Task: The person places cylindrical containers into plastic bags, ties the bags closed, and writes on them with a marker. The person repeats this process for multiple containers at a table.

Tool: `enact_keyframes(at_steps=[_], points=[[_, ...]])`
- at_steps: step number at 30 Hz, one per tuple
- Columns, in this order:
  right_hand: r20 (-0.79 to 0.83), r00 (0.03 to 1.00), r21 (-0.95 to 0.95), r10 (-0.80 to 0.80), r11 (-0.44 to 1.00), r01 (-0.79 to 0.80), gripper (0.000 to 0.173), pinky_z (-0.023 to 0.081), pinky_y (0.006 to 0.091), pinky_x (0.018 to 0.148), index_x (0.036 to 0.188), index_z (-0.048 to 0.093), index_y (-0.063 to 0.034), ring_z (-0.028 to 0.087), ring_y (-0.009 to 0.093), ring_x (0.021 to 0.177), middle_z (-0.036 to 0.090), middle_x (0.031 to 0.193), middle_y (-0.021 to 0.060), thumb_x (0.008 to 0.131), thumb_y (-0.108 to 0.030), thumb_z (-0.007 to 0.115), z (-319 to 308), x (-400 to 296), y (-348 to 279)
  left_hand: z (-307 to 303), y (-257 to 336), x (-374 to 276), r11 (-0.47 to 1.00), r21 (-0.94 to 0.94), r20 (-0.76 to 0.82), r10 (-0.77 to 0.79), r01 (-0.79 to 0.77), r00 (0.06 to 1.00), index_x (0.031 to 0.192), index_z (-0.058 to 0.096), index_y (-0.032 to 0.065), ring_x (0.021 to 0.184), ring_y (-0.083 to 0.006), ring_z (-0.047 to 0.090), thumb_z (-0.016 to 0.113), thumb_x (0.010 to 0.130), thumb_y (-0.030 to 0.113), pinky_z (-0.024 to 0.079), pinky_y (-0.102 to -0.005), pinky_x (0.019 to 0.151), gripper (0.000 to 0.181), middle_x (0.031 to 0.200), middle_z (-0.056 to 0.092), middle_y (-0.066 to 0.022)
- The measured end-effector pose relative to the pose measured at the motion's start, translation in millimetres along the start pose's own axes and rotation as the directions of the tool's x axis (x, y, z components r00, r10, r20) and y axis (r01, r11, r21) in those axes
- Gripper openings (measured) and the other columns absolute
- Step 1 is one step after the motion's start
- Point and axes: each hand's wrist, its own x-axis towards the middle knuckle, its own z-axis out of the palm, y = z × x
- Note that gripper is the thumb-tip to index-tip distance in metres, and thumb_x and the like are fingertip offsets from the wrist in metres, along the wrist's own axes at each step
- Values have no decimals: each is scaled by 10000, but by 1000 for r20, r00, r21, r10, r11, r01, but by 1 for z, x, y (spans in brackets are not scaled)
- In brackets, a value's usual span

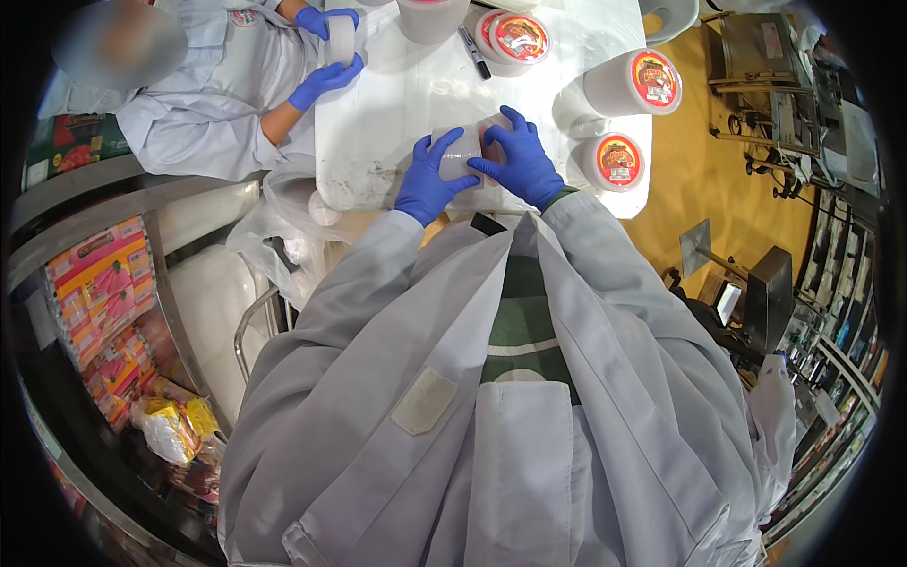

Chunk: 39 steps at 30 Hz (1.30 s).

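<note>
A translucent white stack of plastic tubs or lids (459, 157) lies between my two blue-gloved hands, over the near part of the white table (375, 113). My left hand (434, 177) grips its left side with fingers spread over the top and the thumb along the near side. On the other side, my right hand (521, 159) holds the stack's right end, where a reddish piece shows partly behind the fingers. Its thumb and bent fingers cover much of that end, so I cannot tell whether that piece is separate.
Red-labelled lidded tubs (618, 161) stand along the table's right side; more (521, 37) sit at the back beside a black marker (475, 53). At left, a co-worker's gloved hands hold a white round stack (341, 39). A plastic bag (283, 227) hangs near the left edge.
</note>
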Motion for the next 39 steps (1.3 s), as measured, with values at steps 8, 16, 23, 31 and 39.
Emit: enact_keyframes(at_steps=[8,16,23,31,39], points=[[26,1000,-13,0,1000,1,505,486,524,1066,1195,693,-143,472,492,1303,387,1554,242,789,-394,858,-6,-2,8,-1,-4,-2,999,-18,6,29,-29,1000,1523,475,262,1348,-400,499,926,724,275,464,-450,1122,918,1518,359,-203],[-25,997,-130,-67,990,64,369,476,527,1061,1195,703,-185,471,494,1290,409,1541,235,865,-342,757,5,-2,9,4,-5,-3,997,-63,-41,47,-50,998,1508,485,248,1353,-380,494,924,722,257,467,-448,1114,900,1504,387,-181],[28,999,-155,-21,988,25,532,486,522,1053,1197,709,-188,463,473,1304,410,1549,221,791,-513,823,-2,1,-4,1,-8,-1,983,-171,12,69,-66,998,1503,498,249,1353,-367,504,931,713,211,480,-428,1111,901,1492,409,-184],[-31,999,-103,-37,994,33,620,501,521,1031,1332,630,-177,513,467,1254,396,1551,244,803,-443,814,-5,0,-1,-3,-10,-1,980,-183,30,90,-83,995,1506,497,237,1354,-372,504,927,717,209,472,-430,1120,899,1497,413,-180],[25,999,-391,-39,919,45,740,512,507,865,1472,490,-126,583,412,1080,387,1522,310,780,-253,721,-6,7,-17,-1,-9,0,995,-48,37,87,-85,996,1530,457,185,1395,-349,466,883,779,249,424,-430,1149,866,1480,451,-159]])
